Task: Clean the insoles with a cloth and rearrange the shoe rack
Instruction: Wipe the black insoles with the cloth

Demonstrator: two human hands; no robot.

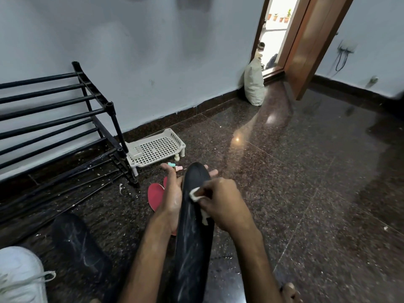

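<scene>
A long black insole (193, 232) with whitish smears lies lengthwise in my left hand (171, 202), which cups it from beneath with fingertips showing past its far end. My right hand (220, 204) pinches a small white cloth (196, 194) against the insole's upper surface. A second black insole (80, 241) lies on the floor at the left. A red insole (155, 195) lies on the floor, partly hidden behind my left hand. The black tube shoe rack (65, 119) stands against the wall at the left, its shelves bare.
A white perforated plastic tray (156, 149) stands beside the rack, small pastel items (175, 166) in front of it. A white sneaker (19, 276) sits at bottom left. A pale sack (253, 84) leans by the open wooden door (310, 44). Dark polished floor stretches right.
</scene>
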